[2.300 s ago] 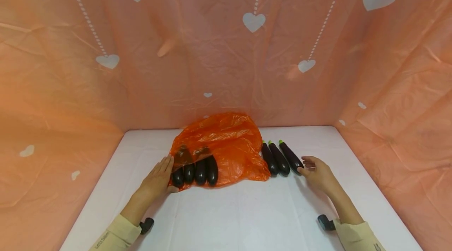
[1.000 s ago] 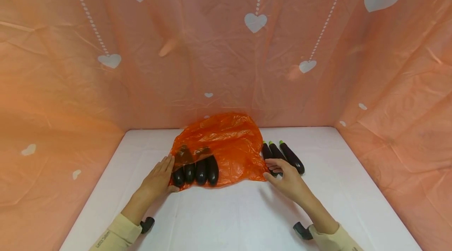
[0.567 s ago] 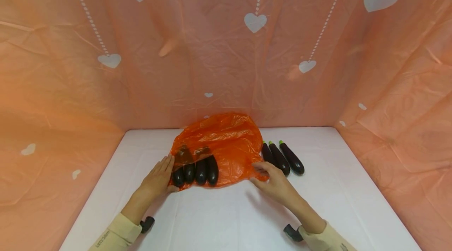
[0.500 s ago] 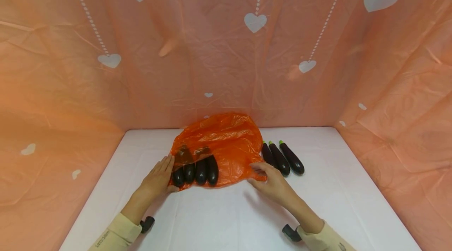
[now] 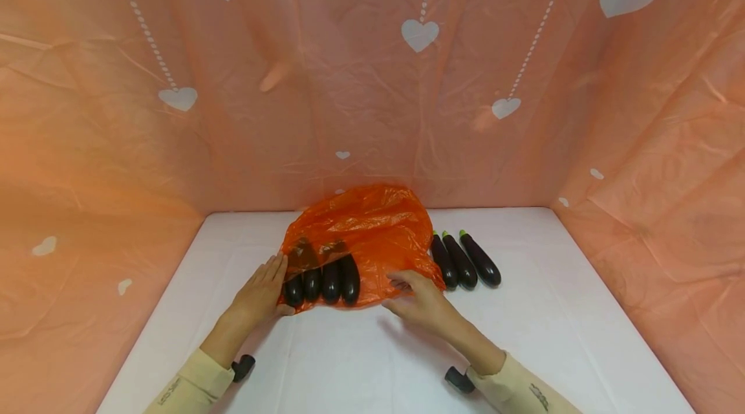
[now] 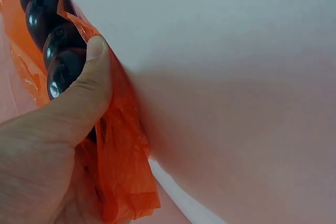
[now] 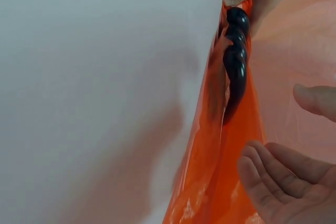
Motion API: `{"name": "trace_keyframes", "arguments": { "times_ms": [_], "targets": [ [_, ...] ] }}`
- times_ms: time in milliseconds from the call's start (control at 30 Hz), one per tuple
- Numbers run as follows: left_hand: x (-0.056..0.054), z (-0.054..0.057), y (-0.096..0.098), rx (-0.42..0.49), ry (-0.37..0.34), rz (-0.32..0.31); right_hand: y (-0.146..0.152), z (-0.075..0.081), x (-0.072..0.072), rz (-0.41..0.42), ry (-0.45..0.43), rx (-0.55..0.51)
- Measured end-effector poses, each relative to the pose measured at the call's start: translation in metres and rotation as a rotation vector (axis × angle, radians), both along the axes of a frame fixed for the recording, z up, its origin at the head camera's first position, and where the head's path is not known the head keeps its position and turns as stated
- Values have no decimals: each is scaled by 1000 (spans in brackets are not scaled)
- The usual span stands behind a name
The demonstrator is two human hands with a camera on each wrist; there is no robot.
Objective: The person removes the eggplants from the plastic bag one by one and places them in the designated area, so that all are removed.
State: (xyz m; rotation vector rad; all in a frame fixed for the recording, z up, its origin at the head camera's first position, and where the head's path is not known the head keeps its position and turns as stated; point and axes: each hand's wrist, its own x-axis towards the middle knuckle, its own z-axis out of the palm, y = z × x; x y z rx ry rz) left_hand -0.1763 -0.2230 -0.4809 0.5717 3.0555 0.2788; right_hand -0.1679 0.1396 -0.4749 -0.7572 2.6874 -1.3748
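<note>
An orange plastic bag [image 5: 378, 226] lies flat on the table, with several dark purple eggplants [image 5: 332, 281] side by side in its left part. Their upper ends are under the film and their rounded ends show at its mouth. My left hand [image 5: 256, 294] rests along the bag's left edge with straight fingers, its thumb [image 6: 94, 72] over the film beside the nearest eggplant. Over the front right part of the bag is my right hand [image 5: 425, 304], its fingers loosely bent with nothing between them. To the right of the bag lie three eggplants [image 5: 480, 260] with green stem ends.
The white table [image 5: 361, 362] meets an orange sheet with pale hearts [image 5: 419, 35] along its back edge, and the same sheet hangs at both sides. A dark wrist camera [image 5: 460, 380] sits under my right sleeve.
My right hand has moved left, from the rightmost loose eggplant, past the others, to over the bag's front right part. My left hand and the eggplants keep their places.
</note>
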Motion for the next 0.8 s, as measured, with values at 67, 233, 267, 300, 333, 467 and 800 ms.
{"name": "trace_keyframes", "arguments": {
  "times_ms": [67,233,267,300,333,467,800],
  "targets": [
    [0,0,0,0,0,2,-6,0,-2,5,12,19],
    [-1,-3,-1,4,1,5,-19,1,-6,15,3,55],
    [-2,-3,-1,4,0,5,-21,1,-7,18,-1,59],
    [-2,-3,-1,6,-1,6,-23,1,-8,20,-9,65],
    [-1,-3,-1,5,-2,6,-25,1,-9,23,-13,68],
    [-1,-1,-1,11,-10,9,-33,0,-14,34,-46,85],
    [-1,0,0,13,-25,11,-49,-4,-22,16,-111,129]
  ]
}}
